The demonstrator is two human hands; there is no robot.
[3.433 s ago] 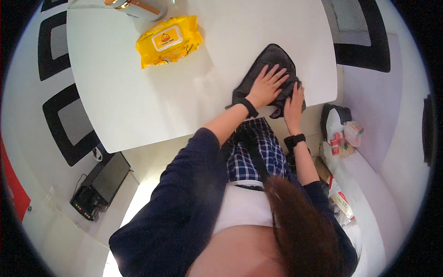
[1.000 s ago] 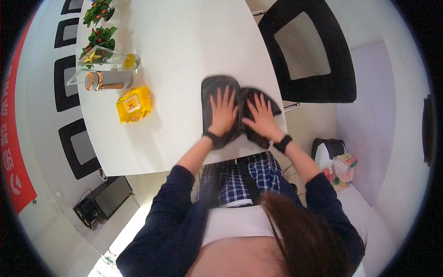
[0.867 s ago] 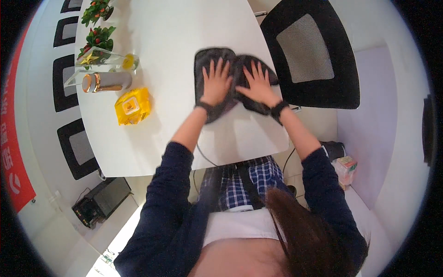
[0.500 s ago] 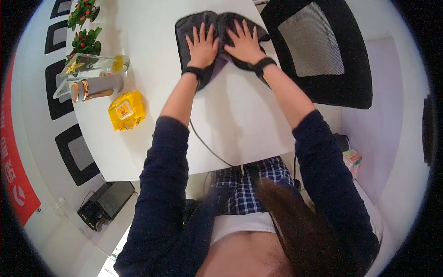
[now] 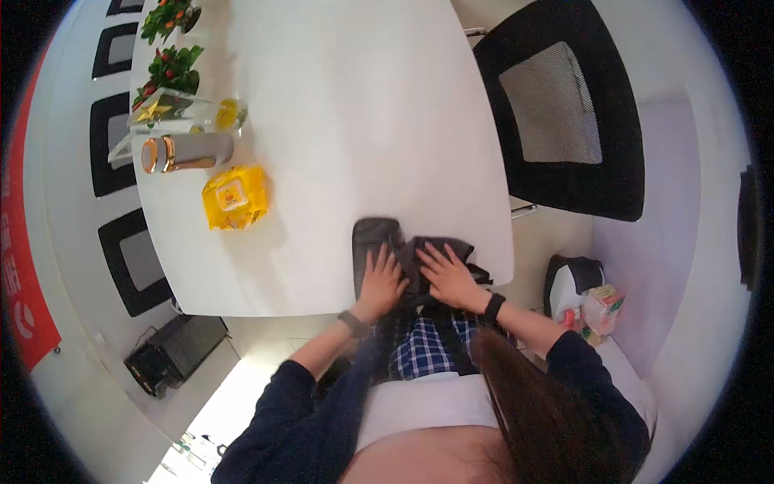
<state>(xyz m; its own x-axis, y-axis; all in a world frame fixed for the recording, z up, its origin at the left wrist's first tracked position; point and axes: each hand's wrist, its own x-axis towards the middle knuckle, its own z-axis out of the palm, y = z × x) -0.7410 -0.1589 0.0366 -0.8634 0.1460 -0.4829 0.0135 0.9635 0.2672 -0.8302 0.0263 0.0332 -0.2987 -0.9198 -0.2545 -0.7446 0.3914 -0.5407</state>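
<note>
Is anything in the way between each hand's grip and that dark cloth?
Nothing that I can see: the left grip and the right grip both rest on top of the dark cloth, at the near edge of the table.

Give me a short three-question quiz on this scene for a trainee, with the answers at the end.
1. What do the left hand and right hand both rest on?
2. True or false: the yellow packet lies to the right of both hands.
3. Which is closest to the yellow packet: A) left hand, B) grey flask, C) right hand?

Key: 1. Dark cloth. 2. False; it lies to their left. 3. B.
</note>
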